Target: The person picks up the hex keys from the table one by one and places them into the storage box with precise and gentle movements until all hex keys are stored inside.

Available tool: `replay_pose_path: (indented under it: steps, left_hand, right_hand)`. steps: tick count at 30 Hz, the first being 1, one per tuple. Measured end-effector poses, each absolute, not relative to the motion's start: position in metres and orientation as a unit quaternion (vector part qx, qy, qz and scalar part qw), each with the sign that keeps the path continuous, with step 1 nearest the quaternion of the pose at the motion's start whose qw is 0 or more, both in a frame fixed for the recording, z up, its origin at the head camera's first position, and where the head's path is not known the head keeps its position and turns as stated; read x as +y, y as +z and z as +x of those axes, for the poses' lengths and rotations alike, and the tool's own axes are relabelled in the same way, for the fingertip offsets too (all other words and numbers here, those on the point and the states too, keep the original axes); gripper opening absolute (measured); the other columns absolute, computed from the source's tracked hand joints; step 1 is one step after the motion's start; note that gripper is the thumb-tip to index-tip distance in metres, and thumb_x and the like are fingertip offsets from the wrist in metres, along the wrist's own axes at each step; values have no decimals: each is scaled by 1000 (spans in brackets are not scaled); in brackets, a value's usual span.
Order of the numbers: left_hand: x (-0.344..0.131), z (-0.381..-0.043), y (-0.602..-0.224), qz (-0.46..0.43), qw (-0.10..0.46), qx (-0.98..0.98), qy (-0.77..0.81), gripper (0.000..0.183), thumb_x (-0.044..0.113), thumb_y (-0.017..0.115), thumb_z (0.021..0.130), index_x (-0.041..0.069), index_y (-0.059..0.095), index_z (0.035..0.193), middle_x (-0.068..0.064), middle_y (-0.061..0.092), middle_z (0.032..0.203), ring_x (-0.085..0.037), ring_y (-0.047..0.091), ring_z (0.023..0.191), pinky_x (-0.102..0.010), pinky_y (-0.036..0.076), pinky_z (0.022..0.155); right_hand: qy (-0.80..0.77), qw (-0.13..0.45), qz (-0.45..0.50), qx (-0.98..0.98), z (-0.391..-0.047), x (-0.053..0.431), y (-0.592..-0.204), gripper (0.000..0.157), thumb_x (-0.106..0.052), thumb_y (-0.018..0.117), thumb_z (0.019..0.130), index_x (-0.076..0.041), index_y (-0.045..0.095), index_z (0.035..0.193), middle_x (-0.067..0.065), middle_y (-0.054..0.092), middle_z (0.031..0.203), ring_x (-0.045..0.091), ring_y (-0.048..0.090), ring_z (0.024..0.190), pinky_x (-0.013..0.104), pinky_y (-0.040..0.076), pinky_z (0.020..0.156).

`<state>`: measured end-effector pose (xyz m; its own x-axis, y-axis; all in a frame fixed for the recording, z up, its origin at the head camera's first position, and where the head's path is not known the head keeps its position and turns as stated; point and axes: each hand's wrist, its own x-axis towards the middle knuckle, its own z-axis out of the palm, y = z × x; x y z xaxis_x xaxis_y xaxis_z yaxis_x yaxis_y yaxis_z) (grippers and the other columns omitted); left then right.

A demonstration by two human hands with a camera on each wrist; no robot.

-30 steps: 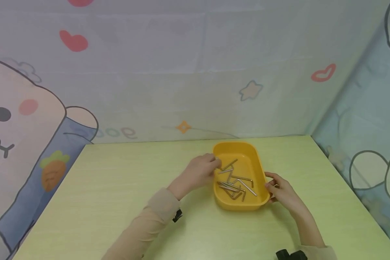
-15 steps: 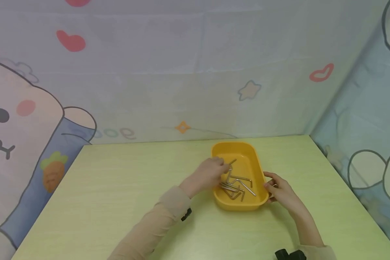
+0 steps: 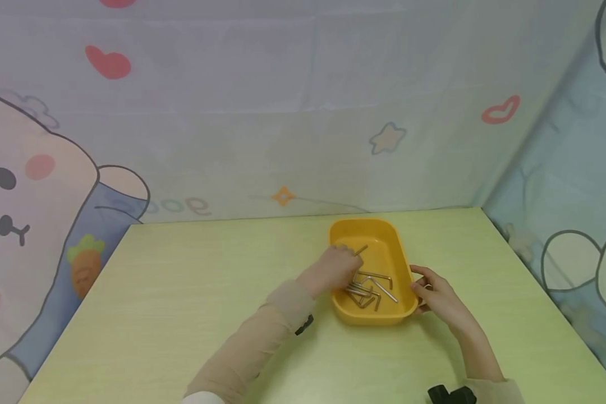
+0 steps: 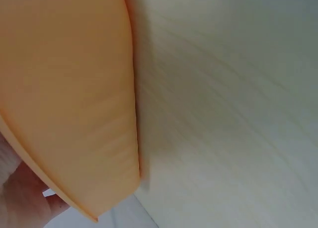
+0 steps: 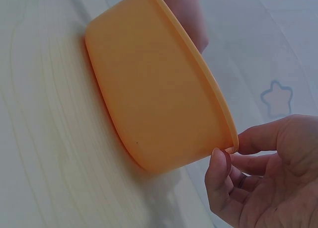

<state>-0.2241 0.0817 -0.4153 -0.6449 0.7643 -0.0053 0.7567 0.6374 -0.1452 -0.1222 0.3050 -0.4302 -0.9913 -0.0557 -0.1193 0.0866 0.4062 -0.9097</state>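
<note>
A yellow plastic tray (image 3: 382,253) stands on the table with several metal hex keys (image 3: 385,289) lying loose in it, mostly toward its near half. My left hand (image 3: 335,269) reaches over the tray's left rim, fingers bent down among the hex keys. Its fingertips are hidden behind the hand, so I cannot tell whether they hold a key. At the right side, my right hand (image 3: 436,296) pinches the tray's rim between thumb and fingers. The right wrist view shows that thumb (image 5: 218,166) at the rim corner.
The pale wooden table (image 3: 207,297) extends left and in front of the tray. A printed cloth backdrop (image 3: 252,123) hangs along its back edge, and another printed cloth (image 3: 581,185) hangs along the right. A black wrist mount (image 3: 451,394) sits at the right cuff.
My left hand has moved right from the tray's left rim to over the hex keys, covering some of them. My right hand keeps its hold on the rim, and the tray stays in place.
</note>
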Motion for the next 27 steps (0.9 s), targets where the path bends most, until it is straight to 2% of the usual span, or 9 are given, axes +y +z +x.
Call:
replay_pose_path:
  steps: [15, 21, 27]
  left_hand:
    - [86, -229, -419, -409, -10, -909, 85, 6, 16, 63, 88, 20, 61, 91, 6, 66, 86, -14, 54, 76, -29, 45, 70]
    - [86, -230, -422, -411, -14, -908, 82, 5, 16, 63, 88, 20, 60, 89, 5, 66, 89, -14, 56, 79, -30, 47, 71]
    - [83, -226, -416, -412, 16, -909, 57, 2, 19, 58, 91, 20, 60, 90, 5, 61, 95, -13, 53, 87, -28, 43, 73]
  right_hand:
    - [-539, 64, 7, 840, -122, 301, -429, 50, -8, 46, 99, 5, 31, 144, 14, 47, 98, 14, 55, 75, 29, 56, 61]
    - [-539, 66, 8, 840, -121, 300, -429, 50, -8, 46, 99, 5, 30, 144, 14, 47, 97, 14, 54, 74, 26, 55, 61]
    - [-533, 66, 11, 843, -122, 302, -428, 50, -8, 46, 99, 5, 30, 144, 16, 48, 98, 13, 54, 74, 26, 55, 61]
